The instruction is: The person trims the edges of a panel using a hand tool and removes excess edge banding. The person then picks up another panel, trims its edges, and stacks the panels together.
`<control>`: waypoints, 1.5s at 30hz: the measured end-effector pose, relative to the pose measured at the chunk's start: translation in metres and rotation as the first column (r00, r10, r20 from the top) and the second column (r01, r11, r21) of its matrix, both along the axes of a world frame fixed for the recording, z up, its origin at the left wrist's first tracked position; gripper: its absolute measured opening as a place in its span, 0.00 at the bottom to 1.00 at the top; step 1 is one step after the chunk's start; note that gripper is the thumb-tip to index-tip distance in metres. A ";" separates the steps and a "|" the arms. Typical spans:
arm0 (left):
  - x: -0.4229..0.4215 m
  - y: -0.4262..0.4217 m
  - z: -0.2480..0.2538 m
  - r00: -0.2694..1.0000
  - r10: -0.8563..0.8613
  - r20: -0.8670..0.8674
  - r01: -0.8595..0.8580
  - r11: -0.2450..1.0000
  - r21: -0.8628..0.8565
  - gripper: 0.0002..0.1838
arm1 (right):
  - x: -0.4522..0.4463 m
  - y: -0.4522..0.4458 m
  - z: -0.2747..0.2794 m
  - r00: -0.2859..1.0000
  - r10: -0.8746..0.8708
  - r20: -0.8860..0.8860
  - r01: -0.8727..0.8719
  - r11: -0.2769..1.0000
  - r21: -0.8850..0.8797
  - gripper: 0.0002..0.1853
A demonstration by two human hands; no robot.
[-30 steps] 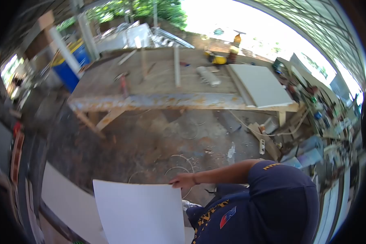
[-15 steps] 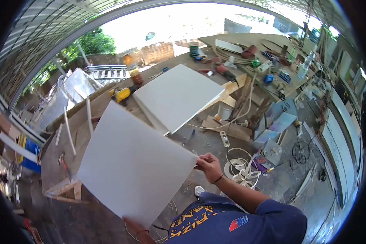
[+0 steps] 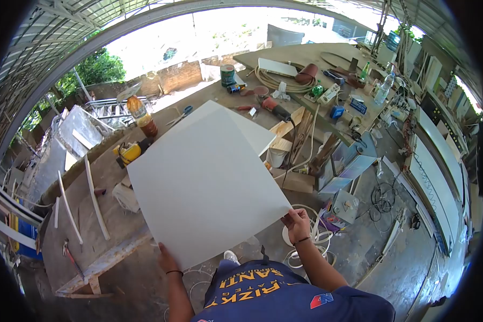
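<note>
A large square white panel (image 3: pixel 206 188) is held up in front of my body, tilted away toward the bench. My left hand (image 3: pixel 168 258) grips its near left edge, with the fingers partly hidden behind it. The near right corner is pinched by my right hand (image 3: pixel 297 225), thumb on top. Behind the held panel, a second white panel (image 3: pixel 260 135) lies on the workbench, mostly covered from view. Whether the two panels touch at the far side, I cannot tell.
On the bench are a yellow power tool (image 3: pixel 129 153), an orange-capped bottle (image 3: pixel 143 118), scissors (image 3: pixel 181 114), a red-and-black power tool (image 3: pixel 275 109) and a green can (image 3: pixel 227 75). Coiled white strip (image 3: pixel 321 236) lies on the floor by my right arm. White strips (image 3: pixel 95 198) rest at left.
The held panel has swung flatter and forward over the bench, covering more of the second panel. My left hand has come further into view; my right hand has shifted right.
</note>
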State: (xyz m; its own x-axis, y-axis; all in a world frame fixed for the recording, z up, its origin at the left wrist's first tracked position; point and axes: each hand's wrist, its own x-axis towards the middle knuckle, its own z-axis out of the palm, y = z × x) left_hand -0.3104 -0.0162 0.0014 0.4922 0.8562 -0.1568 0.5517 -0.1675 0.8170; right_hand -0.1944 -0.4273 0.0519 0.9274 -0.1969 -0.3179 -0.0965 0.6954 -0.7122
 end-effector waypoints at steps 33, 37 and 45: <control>0.152 -0.071 -0.015 0.946 0.129 -0.297 -0.080 0.982 0.169 0.43 | 0.462 -0.093 -0.055 0.965 0.248 -0.086 -0.229 0.638 -0.736 0.13; 0.167 -0.084 0.013 0.931 0.091 -0.353 -0.070 0.995 0.073 0.44 | 0.552 -0.038 -0.048 0.852 0.524 -0.016 -0.232 0.348 -0.908 0.18; 0.168 -0.090 0.022 0.948 0.107 -0.300 -0.085 0.993 0.087 0.34 | 0.604 0.030 -0.045 0.767 0.547 -0.335 -0.225 -0.259 -0.939 0.26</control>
